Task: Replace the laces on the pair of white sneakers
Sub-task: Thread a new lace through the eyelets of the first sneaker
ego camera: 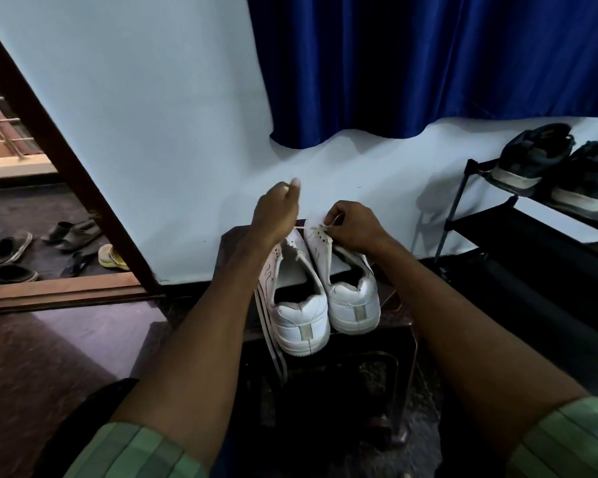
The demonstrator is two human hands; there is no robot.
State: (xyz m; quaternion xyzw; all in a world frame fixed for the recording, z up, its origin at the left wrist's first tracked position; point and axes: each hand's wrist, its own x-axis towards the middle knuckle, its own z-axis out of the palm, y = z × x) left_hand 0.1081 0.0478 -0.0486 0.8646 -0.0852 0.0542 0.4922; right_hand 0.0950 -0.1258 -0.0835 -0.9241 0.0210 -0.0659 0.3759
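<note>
Sneakers (325, 305), heels at 6 o'clock, are sitting on the dark surface (390, 312). Left hand (275, 215) is pinching a lace (299, 228); right hand (354, 225) is gripping it at the right shoe's eyelets. Loose laces (271, 343) are hanging at 9 o'clock; lacing looks barely begun.

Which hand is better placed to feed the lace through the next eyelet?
Probably the right hand: it pinches the lace at the right sneaker's eyelets, while the left hand is raised above them.

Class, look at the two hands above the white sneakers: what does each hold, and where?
Both pinch one white lace of the right sneaker: the right hand at the eyelets, the left hand further along, pulling it taut.
</note>
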